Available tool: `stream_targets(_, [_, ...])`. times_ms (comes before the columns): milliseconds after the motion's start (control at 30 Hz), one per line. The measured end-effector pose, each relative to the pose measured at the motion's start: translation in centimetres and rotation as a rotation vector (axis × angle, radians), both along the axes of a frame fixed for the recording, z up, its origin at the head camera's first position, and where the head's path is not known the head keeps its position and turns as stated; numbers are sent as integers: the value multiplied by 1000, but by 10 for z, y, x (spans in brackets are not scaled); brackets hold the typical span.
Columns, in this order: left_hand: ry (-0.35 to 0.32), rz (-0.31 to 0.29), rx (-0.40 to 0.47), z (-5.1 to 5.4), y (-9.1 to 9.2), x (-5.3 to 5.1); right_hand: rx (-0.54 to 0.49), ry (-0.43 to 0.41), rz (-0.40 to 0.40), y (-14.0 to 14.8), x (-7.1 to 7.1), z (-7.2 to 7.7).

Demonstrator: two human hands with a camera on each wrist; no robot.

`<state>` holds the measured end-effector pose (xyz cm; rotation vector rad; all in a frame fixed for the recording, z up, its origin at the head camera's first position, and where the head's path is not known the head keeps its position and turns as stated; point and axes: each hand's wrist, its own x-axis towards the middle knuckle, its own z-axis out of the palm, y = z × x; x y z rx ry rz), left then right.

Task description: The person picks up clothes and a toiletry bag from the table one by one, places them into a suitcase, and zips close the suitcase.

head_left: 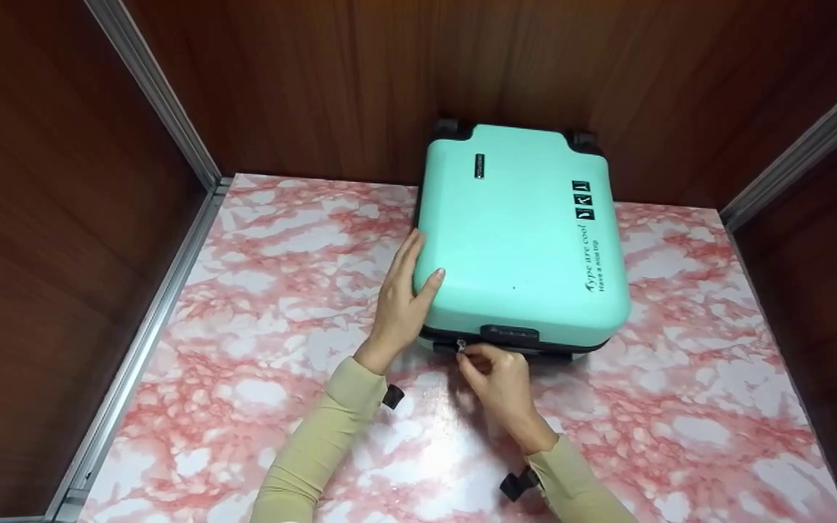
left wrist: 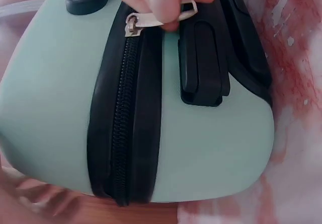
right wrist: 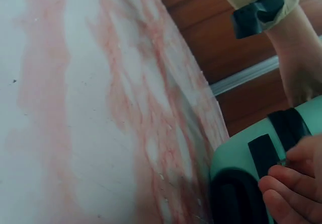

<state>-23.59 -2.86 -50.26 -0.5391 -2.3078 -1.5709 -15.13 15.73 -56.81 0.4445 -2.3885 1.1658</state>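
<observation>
A mint-green hard-shell suitcase lies flat on the marbled table, its wheels toward the back panel. My left hand rests along the suitcase's left front corner, fingers extended and thumb on the top shell. At the front side, my right hand pinches the metal zipper pull between thumb and fingers. In the left wrist view, the black zipper runs from the pull toward the corner, its teeth meshed. Beside the pull is a black carry handle.
Red-and-white marbled table surface surrounds the suitcase. A dark wood panel stands right behind it, with further panels and metal rails at both sides. Black straps are on the wrists.
</observation>
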Motion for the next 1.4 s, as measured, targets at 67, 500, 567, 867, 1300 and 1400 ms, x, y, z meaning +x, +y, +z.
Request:
stream_targets(67, [97, 18, -64, 2, 2, 0, 1, -37, 12, 0, 1, 1])
stream_targets(500, [471, -31, -386, 7, 6, -8, 122, -30, -7, -3, 4, 1])
stream_targets(567, [492, -38, -399, 6, 6, -9, 171, -29, -2, -1, 4, 2])
stream_targets(867, [504, -33, -416, 4, 7, -12, 330, 61, 19, 18, 5, 5])
stream_targets(1300, [533, 2, -422, 5, 8, -11, 273, 47, -49, 74, 20, 9])
stream_targets(1400, [531, 3, -429, 5, 8, -10, 281, 37, -73, 87, 24, 10])
